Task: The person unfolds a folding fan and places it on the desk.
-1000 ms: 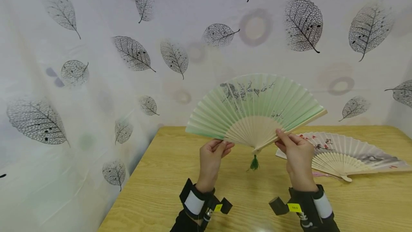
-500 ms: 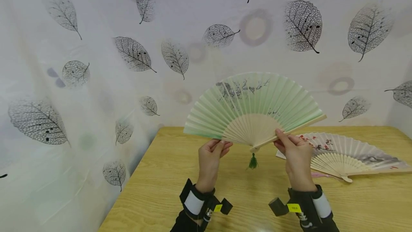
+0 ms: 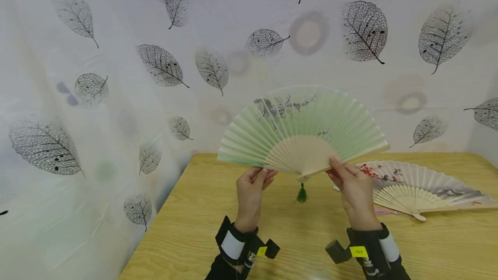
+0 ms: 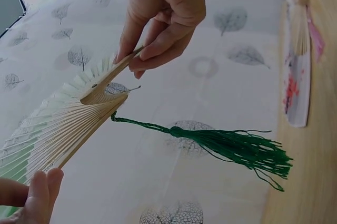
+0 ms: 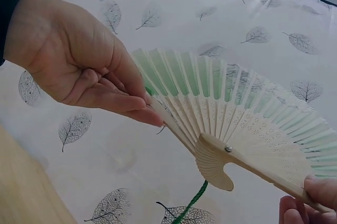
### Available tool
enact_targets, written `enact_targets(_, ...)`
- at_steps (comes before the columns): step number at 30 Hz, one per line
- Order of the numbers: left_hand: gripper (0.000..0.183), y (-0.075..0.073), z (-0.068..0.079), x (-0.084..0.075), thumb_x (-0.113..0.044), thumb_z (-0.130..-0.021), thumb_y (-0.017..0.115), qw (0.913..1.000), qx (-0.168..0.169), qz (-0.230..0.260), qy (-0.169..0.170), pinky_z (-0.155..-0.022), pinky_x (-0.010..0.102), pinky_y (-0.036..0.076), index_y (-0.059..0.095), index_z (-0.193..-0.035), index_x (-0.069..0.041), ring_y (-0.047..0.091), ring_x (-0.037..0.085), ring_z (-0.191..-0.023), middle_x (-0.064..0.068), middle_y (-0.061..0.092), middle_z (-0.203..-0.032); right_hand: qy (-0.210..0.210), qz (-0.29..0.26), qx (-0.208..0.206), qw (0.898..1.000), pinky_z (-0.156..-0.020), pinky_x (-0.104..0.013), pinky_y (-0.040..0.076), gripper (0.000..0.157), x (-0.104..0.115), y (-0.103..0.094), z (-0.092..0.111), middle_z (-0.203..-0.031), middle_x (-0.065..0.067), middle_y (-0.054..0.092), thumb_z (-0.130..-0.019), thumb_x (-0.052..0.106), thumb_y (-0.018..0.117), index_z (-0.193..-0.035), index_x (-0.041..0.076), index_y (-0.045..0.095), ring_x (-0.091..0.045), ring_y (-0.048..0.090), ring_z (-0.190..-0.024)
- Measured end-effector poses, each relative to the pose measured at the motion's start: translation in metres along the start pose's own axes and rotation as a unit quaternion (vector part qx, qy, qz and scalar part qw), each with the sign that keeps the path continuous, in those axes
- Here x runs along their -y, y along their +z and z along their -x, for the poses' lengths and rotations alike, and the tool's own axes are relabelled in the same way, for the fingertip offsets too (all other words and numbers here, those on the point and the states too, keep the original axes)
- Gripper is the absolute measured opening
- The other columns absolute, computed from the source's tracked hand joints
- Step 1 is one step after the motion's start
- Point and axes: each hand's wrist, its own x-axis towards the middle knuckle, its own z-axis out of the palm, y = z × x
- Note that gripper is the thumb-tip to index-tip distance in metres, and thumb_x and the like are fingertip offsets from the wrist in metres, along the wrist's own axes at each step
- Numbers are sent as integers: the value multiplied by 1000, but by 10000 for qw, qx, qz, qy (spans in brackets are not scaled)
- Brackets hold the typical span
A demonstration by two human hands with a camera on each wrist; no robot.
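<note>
A green folding fan (image 3: pixel 307 116) with dark branch artwork is spread wide and held up above the table. My left hand (image 3: pixel 250 195) pinches its left outer rib near the lower edge. On the other side, my right hand (image 3: pixel 355 191) pinches the right outer rib between thumb and fingers. From the pivot hangs a green tassel (image 3: pixel 301 193), seen large in the left wrist view. The right wrist view shows the fan's pale ribs (image 5: pixel 253 139) fanned out from a metal pivot, with both hands at the outer ribs.
A second open folding fan (image 3: pixel 432 187), pale with red blossoms, lies on the wooden table (image 3: pixel 194 211) at the right, partly behind my right hand. Behind the table hangs a white curtain (image 3: pixel 116 98) printed with skeleton leaves.
The green fan has shifted slightly left, and its right end has swung so that the outer rib looks foreshortened. Both hands have drifted a little left, keeping their pinch.
</note>
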Motion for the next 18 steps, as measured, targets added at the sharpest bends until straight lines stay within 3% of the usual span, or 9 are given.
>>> enact_targets(6, 25, 1, -3, -1, -8, -84, 57, 9998, -137, 90, 59, -69, 23, 54, 59, -102, 10, 64, 24, -82, 19, 67, -88, 254, -411, 125, 9988, -74, -28, 52, 46, -6, -1, -4, -100, -12, 68, -70, 25, 73, -109, 3, 64, -26, 60, -94)
enact_targets(9, 26, 3, -4, -1, -9, -84, 57, 9997, -183, 109, 99, -69, 22, 54, 59, -102, 11, 64, 24, -82, 18, 67, -87, 312, -463, 257, 9981, -74, -26, 52, 42, 4, 6, 3, -96, -8, 69, -71, 24, 72, -107, 4, 64, -22, 61, -91)
enact_targets(13, 26, 3, -8, 2, -8, -84, 56, 9995, -258, 175, 48, -69, 23, 54, 58, -102, 11, 64, 23, -82, 15, 67, -85, 725, -597, 387, 9948, -73, -20, 52, 24, 51, 37, 40, -84, 0, 70, -74, 20, 69, -95, 9, 71, -14, 63, -82)
enact_targets(16, 25, -2, -16, 6, -6, -84, 56, 9989, -391, 248, -110, -69, 22, 53, 58, -101, 12, 64, 22, -81, 11, 67, -82, 1298, -855, 464, 9868, -69, -14, 51, 7, 89, 67, 75, -74, 4, 69, -77, 15, 66, -79, 13, 72, -9, 63, -74)
enact_targets(18, 24, -9, -21, 11, -5, -84, 55, 9978, -536, 254, -298, -68, 20, 53, 58, -100, 14, 64, 21, -79, 9, 67, -79, 1650, -840, 491, 9815, -68, -12, 50, 11, 100, 80, 90, -69, 5, 67, -78, 15, 64, -71, 16, 71, -7, 62, -70)
